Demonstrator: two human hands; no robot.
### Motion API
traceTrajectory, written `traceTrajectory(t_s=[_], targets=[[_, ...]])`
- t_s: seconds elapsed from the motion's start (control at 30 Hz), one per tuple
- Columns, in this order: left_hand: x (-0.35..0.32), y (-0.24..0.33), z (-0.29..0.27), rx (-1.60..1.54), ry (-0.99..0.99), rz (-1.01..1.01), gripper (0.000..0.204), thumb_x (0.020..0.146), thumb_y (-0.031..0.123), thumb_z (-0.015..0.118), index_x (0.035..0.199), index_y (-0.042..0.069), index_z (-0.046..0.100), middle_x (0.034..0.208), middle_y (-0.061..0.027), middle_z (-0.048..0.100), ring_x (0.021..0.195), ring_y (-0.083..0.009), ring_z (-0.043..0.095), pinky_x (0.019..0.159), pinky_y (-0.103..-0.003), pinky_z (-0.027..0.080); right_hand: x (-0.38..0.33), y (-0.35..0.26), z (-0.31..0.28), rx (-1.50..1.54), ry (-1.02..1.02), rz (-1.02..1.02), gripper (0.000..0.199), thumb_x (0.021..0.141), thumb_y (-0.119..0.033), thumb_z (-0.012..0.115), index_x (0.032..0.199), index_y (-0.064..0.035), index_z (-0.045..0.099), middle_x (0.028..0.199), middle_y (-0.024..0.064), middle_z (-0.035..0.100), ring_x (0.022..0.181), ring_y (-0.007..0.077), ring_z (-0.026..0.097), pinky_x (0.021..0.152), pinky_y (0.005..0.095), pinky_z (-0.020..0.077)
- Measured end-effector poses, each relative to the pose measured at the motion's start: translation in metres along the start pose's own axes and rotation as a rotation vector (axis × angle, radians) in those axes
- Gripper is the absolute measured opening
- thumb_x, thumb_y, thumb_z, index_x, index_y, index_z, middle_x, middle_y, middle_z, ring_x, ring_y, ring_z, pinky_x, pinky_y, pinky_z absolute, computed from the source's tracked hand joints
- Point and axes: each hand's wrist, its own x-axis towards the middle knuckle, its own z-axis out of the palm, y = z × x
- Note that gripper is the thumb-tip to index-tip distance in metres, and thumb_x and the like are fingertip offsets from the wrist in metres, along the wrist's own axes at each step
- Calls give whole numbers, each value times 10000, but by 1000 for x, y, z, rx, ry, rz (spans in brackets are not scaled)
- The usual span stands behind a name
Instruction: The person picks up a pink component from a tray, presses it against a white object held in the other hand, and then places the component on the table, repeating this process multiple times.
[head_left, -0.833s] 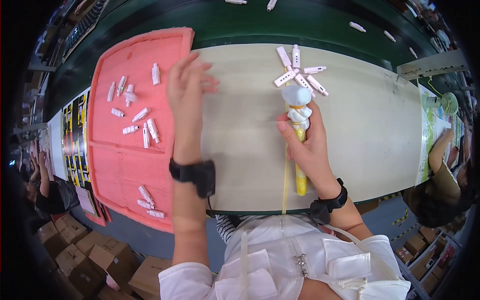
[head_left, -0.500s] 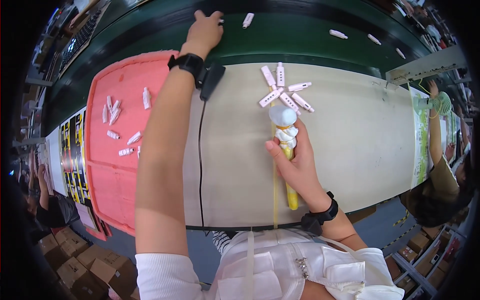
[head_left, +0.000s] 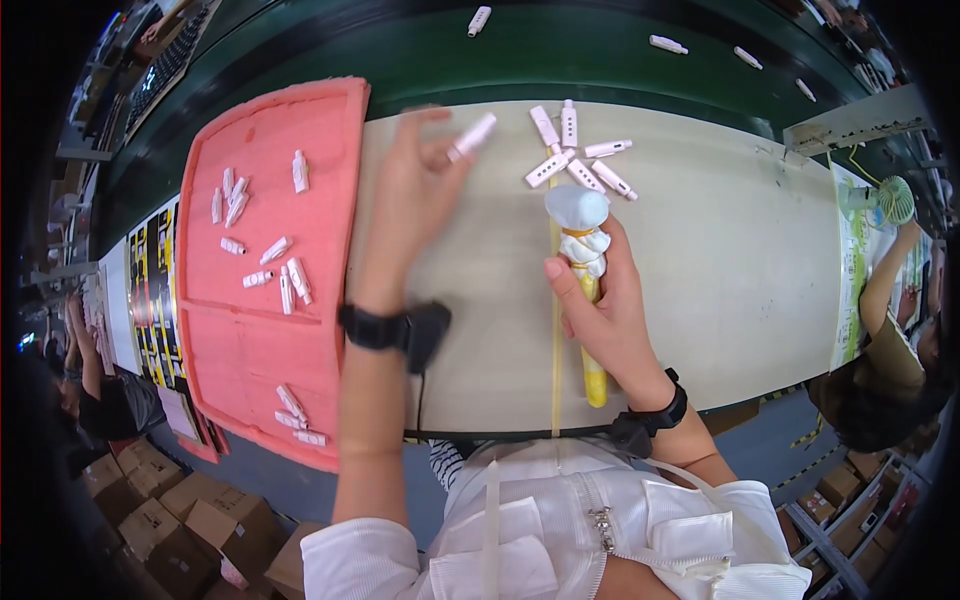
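My left hand (head_left: 412,195), blurred by motion, pinches a small pale-pink device (head_left: 473,137) with a narrow tip over the left part of the table. In my right hand (head_left: 618,310) is a yellow-handled dabber (head_left: 595,385), its rounded head wrapped in white cloth and bound with an orange-yellow band. The head points away from me, just short of a loose cluster of similar pink devices (head_left: 569,125) on the pale tabletop. Several of those show a row of dark marks on the side. Both wrists wear black straps with black modules.
At left lies a pink foam-lined tray (head_left: 250,370) with several more pink devices (head_left: 300,172). A green conveyor (head_left: 570,60) runs along the far side carrying a few devices. A small green fan (head_left: 893,200) stands at right beside another person's arm (head_left: 880,270). Cardboard boxes (head_left: 220,515) sit at lower left.
My left hand has come back from the conveyor to above the table, a pink device now visible in its fingers. My right hand still holds the dabber in nearly the same place.
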Motion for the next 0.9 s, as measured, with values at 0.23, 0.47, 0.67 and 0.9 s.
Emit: traceTrajectory(t_s=[0.23, 0.47, 0.67, 0.9], targets=[[-90, 22, 7, 202, 9, -52, 181, 806, 139, 815, 973, 86, 772, 926, -37, 734, 934, -230, 657, 868, -383, 447, -8, -13, 6, 20, -203, 119, 536, 1078, -220, 512, 1547, -41, 324, 946, 29, 568, 554, 36, 486, 489, 222, 428], [-100, 16, 13, 279, 46, 13, 174, 723, 181, 858, 881, 136, 803, 869, 19, 675, 1018, -213, 590, 922, -388, 358, -6, -2, 13, -270, -231, 53, 505, 1098, -251, 464, 1541, -34, 354, 870, 20, 562, 574, 64, 499, 542, 237, 422], [-101, 9, 13, 228, 44, 1, 142, 690, 175, 862, 809, 126, 804, 831, 16, 662, 951, -207, 606, 902, -377, 358, -4, -1, 11, -406, -179, -72, 495, 1104, -271, 456, 1523, -23, 366, 879, 77, 593, 713, 160, 562, 671, 285, 446], [-101, 9, 13, 209, 10, -9, 161, 682, 163, 878, 825, 133, 811, 837, 1, 682, 886, -185, 646, 920, -357, 379, -15, -13, 15, -395, -98, -133, 503, 1097, -255, 472, 1512, 6, 359, 976, 191, 664, 839, 286, 670, 784, 350, 515]])
